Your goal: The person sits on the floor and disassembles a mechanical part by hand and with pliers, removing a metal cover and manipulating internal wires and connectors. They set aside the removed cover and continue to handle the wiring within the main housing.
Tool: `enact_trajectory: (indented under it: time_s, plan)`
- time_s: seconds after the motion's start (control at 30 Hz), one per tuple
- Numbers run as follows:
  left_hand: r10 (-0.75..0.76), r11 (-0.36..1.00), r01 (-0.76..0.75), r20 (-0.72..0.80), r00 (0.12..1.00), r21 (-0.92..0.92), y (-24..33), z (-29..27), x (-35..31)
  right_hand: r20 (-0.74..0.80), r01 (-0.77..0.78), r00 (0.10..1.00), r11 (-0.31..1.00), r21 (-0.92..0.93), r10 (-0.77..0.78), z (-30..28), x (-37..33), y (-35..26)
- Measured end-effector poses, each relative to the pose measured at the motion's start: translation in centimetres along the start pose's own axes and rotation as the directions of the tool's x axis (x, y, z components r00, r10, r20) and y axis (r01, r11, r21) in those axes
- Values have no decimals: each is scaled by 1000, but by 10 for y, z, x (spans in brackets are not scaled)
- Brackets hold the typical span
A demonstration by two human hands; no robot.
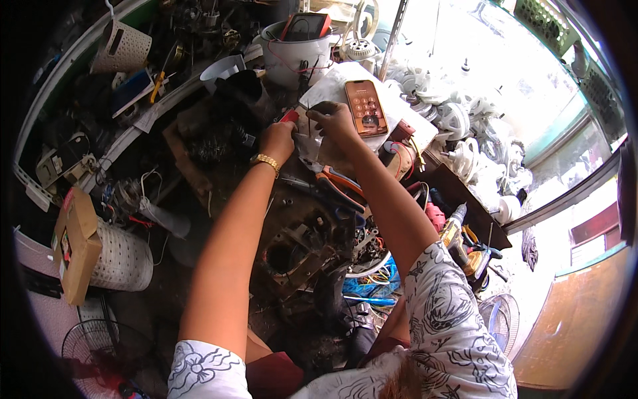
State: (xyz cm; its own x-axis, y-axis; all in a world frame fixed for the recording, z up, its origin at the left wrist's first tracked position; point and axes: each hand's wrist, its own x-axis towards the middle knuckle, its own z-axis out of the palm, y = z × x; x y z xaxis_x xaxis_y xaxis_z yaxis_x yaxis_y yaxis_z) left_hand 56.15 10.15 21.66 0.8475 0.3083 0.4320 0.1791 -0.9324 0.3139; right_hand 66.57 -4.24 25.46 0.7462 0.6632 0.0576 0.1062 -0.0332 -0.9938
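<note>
My left hand [277,141], with a gold bracelet at the wrist, is closed round a small red object [290,116] whose kind I cannot make out. Just to its right, the fingertips of my right hand [337,124] pinch a thin dark rod [308,122], held nearly upright. Both hands are close together over a pale sheet at the far side of the cluttered work area. A lit phone [366,108] with a keypad on its screen lies beside my right hand. Below it, orange-handled pliers [342,183] lie partly behind my right forearm.
A white bucket [290,63] with a red-edged meter [306,26] on top stands beyond my hands. White plastic fan parts [458,120] are heaped at the right, near a yellow drill [453,233]. A cardboard box [76,243] sits against a white basket [124,261] at the left.
</note>
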Motion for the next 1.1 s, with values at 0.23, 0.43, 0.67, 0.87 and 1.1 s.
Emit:
enact_trajectory:
  time_s: [0.23,0.43,0.67,0.87,1.1]
  plan:
    - [-213,661,200,74,974,-723,36,-25,-13,-180,313,917,921,-230,-357,9,-22,-13]
    - [-355,514,242,53,933,-823,46,-46,-47,-63,328,787,502,-800,-614,-56,-19,-16]
    - [-405,406,301,125,906,-863,22,-81,-121,-91,-7,912,205,-979,-401,-104,-33,-18]
    - [-436,753,401,62,898,-522,-11,-78,-154,-54,8,884,130,-991,-465,-114,-30,-16]
    - [-496,687,429,53,867,-586,-18,-82,-185,-11,26,933,98,-995,-361,-113,-29,-17]
